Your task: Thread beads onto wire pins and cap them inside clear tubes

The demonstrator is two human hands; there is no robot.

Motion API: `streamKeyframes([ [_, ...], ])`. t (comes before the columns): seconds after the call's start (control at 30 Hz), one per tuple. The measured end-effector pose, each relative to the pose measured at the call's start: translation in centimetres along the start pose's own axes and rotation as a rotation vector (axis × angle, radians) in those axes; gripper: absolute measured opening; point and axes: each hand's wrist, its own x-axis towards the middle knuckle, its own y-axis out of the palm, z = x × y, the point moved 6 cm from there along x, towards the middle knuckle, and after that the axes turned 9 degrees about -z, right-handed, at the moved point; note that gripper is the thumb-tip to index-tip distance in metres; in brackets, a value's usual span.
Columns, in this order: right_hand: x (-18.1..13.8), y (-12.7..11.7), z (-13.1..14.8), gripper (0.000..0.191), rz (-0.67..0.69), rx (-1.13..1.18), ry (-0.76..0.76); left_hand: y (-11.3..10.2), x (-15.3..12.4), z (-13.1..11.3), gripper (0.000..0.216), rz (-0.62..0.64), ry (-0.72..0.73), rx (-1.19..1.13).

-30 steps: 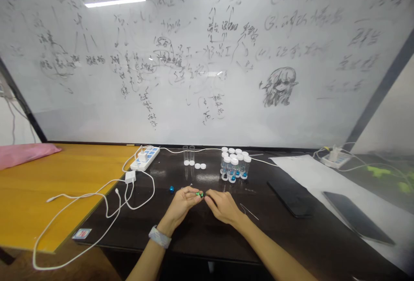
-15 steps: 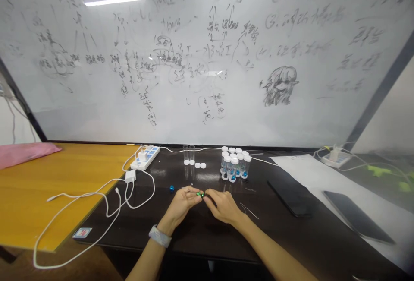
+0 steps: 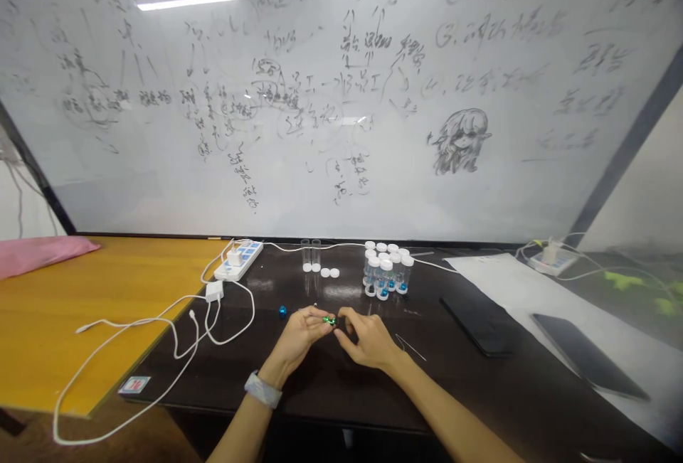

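My left hand [image 3: 299, 333], with a pale band on its wrist, pinches a small shiny green object [image 3: 329, 321] between thumb and fingers; its exact kind is too small to make out. Just right of it, my right hand [image 3: 368, 337] has its thumb and index finger curled and slightly apart, with nothing visible between them. A small shiny blue ball [image 3: 282, 311] lies on the dark table left of my left hand. To the right of my right hand lies a thin wire-like piece [image 3: 412, 348].
Capped clear tubes [image 3: 385, 274], some with blue balls inside, stand grouped behind my right hand. Two clear tubes [image 3: 311, 255] stand beside two white caps [image 3: 329, 273]. A power strip [image 3: 240, 259] and white cables are left; a black phone-like slab [image 3: 474, 328] is right.
My right thumb and index finger have parted slightly and drawn back from the green object. My left hand still holds it in about the same place.
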Motion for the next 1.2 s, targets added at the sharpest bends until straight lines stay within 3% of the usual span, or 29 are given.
streamKeyframes([
  [0.17, -0.03, 0.27, 0.00, 0.029, 0.017, -0.021, -0.026, -0.07, 0.06, 0.15, 0.032, 0.002, -0.003, -0.008],
  [0.27, -0.01, 0.14, -0.09, 0.020, 0.001, 0.001, -0.002, -0.12, 0.13, 0.24, 0.031, 0.008, -0.003, -0.004],
  [0.67, 0.02, 0.06, 0.11, 0.020, -0.005, -0.029, -0.028, -0.13, 0.14, 0.22, 0.032, 0.011, 0.000, -0.009],
  [0.77, 0.04, 0.21, 0.10, 0.029, 0.017, -0.026, -0.030, -0.17, 0.19, 0.31, 0.032, 0.013, -0.006, -0.020],
  [0.87, -0.01, 0.13, -0.03, 0.019, 0.010, -0.005, -0.008, -0.26, 0.29, 0.43, 0.031, 0.016, -0.005, -0.016],
  [1.2, -0.02, 0.08, 0.00, 0.021, -0.004, 0.002, -0.008, -0.29, 0.25, 0.45, 0.031, 0.016, -0.002, -0.016],
])
